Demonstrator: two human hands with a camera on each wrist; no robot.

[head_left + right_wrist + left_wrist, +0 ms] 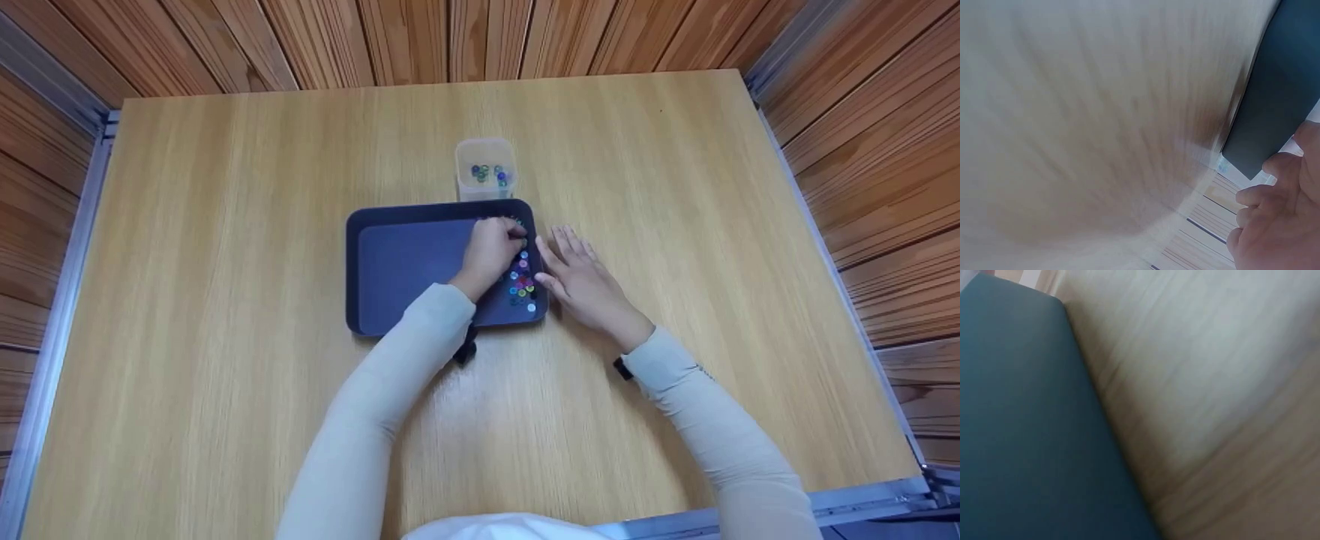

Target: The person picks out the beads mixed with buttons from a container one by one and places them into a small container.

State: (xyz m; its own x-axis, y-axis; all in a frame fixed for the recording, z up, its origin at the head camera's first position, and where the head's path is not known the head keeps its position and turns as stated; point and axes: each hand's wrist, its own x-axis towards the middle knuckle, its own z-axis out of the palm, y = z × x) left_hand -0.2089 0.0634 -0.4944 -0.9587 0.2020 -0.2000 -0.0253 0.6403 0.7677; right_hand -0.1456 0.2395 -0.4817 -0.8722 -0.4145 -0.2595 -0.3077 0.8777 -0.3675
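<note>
Over the right part of a dark blue tray [420, 270], my left hand [489, 244] reaches down with bent fingers among small, colourful, round glass-like pieces [523, 283]. Its fingertips hide whether a piece is pinched. These pieces lie along the tray's right side. Just outside the right wall, my right hand [589, 289] is spread low at the table, its fingers fairly straight and holding nothing. The right wrist view shows this hand [1275, 219] beside the tray's outer wall [1275, 84]. In the left wrist view the tray wall [1033, 410] fills the left side, without the hand.
Behind the tray stands a translucent plastic container [486, 150] with several marbles [501, 177] inside. The wooden table [225, 300] extends around the tray. Wood-plank walls [412, 41] and metal rails [56, 322] border the table.
</note>
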